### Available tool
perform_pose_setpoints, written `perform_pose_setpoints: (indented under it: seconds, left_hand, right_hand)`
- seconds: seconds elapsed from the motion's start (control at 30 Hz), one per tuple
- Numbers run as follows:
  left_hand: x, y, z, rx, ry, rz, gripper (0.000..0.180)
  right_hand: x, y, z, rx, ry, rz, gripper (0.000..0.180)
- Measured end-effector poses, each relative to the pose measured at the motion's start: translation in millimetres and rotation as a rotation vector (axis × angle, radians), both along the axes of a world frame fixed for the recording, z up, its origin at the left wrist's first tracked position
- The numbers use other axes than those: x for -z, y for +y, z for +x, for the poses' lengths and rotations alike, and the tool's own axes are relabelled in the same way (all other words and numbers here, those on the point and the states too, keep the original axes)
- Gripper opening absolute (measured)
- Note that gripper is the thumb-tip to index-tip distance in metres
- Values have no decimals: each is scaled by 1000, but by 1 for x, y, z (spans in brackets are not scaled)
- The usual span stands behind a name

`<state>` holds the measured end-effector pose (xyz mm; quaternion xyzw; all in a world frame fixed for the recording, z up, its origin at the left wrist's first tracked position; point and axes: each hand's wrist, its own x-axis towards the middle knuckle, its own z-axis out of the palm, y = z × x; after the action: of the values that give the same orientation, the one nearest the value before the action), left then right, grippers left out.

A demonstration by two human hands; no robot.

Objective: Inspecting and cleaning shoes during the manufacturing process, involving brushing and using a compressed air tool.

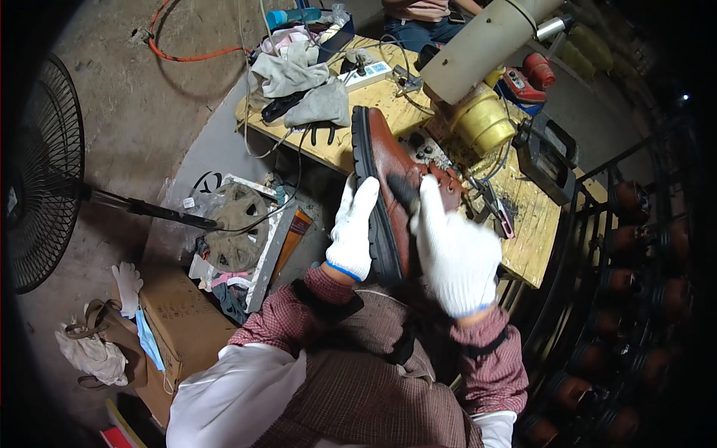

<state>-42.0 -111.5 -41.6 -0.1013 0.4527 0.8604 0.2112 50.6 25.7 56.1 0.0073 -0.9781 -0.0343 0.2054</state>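
A reddish-brown leather boot with a thick black lugged sole is held before me, toe pointing away and sole turned left. White knit gloves cover both hands. My left hand grips the boot from the sole side, fingers along the sole's edge. My right hand is closed on a dark, blunt tool, whose end lies against the leather near the lacing. The tool's kind is unclear, since the fingers hide most of it.
A wooden workbench carries pliers, a power strip, grey cloths and a yellow nozzle under a beige duct. A fan and cardboard box are at left. Racked boots line the right; another person sits beyond.
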Motion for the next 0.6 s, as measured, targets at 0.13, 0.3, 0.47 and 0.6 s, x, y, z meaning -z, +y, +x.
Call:
perform_pose_setpoints:
  seconds: [0.13,0.3,0.47,0.6]
  left_hand:
    - [-10,-7,-5,28,63,22,60]
    - [-6,-4,9,71,53,199,56]
    - [4,-15,-41,-3,29,60,59]
    - [-15,1,-69,-176,146,-130,82]
  right_hand:
    - [-3,-6,38,-67,-164,44,58]
    - [4,8,-2,-8,-71,95,51]
    - [-1,17,62,-161,-295,-186,56]
    - [65,104,68,345,155,-447,52]
